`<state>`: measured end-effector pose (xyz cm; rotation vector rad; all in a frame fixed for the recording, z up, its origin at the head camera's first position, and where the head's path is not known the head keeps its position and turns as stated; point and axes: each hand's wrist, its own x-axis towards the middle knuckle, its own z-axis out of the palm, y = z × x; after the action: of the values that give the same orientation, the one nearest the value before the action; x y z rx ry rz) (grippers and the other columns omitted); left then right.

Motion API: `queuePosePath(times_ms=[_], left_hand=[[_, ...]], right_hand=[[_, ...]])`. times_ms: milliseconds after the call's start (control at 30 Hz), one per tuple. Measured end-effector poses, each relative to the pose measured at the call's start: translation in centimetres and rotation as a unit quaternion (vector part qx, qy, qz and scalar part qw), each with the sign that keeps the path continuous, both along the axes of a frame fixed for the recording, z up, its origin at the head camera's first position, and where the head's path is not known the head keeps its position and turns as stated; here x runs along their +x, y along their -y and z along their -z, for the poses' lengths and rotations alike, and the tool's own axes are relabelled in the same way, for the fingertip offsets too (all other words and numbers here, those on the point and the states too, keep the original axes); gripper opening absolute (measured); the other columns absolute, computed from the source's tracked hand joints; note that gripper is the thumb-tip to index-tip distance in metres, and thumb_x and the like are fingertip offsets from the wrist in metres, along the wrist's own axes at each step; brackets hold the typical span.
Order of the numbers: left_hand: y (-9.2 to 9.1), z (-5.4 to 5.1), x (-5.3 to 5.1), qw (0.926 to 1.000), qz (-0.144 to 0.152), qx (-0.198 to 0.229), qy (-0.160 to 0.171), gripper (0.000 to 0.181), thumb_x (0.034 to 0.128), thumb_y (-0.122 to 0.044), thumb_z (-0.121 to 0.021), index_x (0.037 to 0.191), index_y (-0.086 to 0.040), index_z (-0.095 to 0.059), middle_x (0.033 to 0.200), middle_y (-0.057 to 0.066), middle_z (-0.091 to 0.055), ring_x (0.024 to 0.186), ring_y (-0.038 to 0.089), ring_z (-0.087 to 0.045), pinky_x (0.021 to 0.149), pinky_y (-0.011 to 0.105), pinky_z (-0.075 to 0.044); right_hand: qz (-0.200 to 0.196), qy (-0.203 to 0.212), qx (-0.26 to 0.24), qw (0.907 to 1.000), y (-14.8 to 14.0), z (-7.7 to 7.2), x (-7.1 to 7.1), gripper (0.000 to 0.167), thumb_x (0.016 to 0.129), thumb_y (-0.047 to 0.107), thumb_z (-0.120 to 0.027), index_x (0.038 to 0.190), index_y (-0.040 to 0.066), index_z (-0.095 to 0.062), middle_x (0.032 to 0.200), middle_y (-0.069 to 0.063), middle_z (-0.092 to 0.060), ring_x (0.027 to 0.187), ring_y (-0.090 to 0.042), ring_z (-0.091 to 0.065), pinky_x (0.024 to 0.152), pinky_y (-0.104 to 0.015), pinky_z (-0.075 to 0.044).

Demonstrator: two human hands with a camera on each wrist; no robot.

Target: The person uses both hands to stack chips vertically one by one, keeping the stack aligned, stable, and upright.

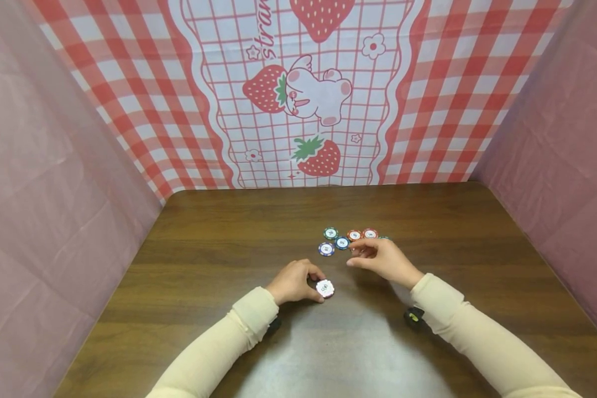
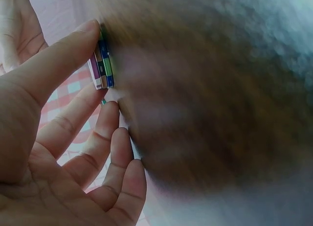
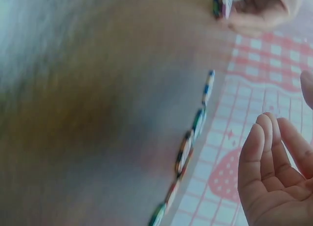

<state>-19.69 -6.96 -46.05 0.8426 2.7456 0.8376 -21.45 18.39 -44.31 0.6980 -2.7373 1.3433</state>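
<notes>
My left hand pinches a short stack of poker chips between thumb and forefinger near the table's middle. A white chip marked 500 tops it; in the left wrist view the stack shows a blue chip at its bottom. Over the near edge of a loose chip group hovers my right hand, thumb and fingers apart, holding nothing. That group includes a purple-blue chip, a blue chip, a green chip, an orange chip and a red chip. The right hand partly hides others.
The brown wooden table reaches back to a red checked strawberry cloth. Pink cloth walls stand at left and right. A dark wrist device hangs below the right cuff.
</notes>
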Motion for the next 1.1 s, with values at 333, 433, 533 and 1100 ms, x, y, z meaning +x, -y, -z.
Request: queuePosePath(times_ms=[333,433,533,1100], left_hand=[[0.0,-0.1,0.2,1.0000,0.002,-0.001,-0.002,0.039,0.0621,-0.025,-0.091,0.097,-0.015,-0.077,0.087,0.000,-0.066,0.082,0.014,-0.059,0.074,0.025,-0.043],[0.0,-0.1,0.2,1.0000,0.002,-0.001,0.000,0.039,0.0621,-0.025,-0.091,0.097,-0.015,-0.077,0.087,0.000,-0.066,0.082,0.014,-0.059,0.074,0.025,-0.043],[0.0,-0.1,0.1,1.0000,0.003,-0.002,-0.001,0.039,0.0623,-0.025,-0.091,0.097,-0.015,-0.077,0.087,0.001,-0.066,0.082,0.014,-0.059,0.074,0.025,-0.043],[0.0,-0.1,0.1,1.0000,0.002,-0.004,-0.002,0.038,0.0628,-0.025,-0.091,0.097,-0.016,-0.077,0.087,0.001,-0.066,0.082,0.014,-0.059,0.074,0.025,-0.043]], right_hand=[[0.075,0.016,-0.050,0.9958,-2.8,-0.2,-1.0,0.041,0.080,0.018,-0.080,0.116,0.001,-0.068,0.089,-0.010,-0.071,0.073,-0.007,-0.063,0.066,-0.020,-0.051],[0.086,0.014,-0.056,0.9947,-3.5,-0.1,-1.3,0.043,0.081,0.019,-0.080,0.118,0.002,-0.067,0.091,-0.012,-0.071,0.074,-0.009,-0.064,0.065,-0.019,-0.051],[0.093,0.015,-0.061,0.9936,-4.1,0.0,-1.6,0.046,0.081,0.020,-0.080,0.120,0.001,-0.066,0.093,-0.015,-0.072,0.075,-0.008,-0.064,0.066,-0.018,-0.051],[0.123,0.058,0.005,0.9907,-7.0,1.0,-3.4,0.055,0.086,0.030,-0.075,0.129,-0.001,-0.059,0.092,-0.013,-0.071,0.070,-0.002,-0.058,0.065,-0.021,-0.047]])
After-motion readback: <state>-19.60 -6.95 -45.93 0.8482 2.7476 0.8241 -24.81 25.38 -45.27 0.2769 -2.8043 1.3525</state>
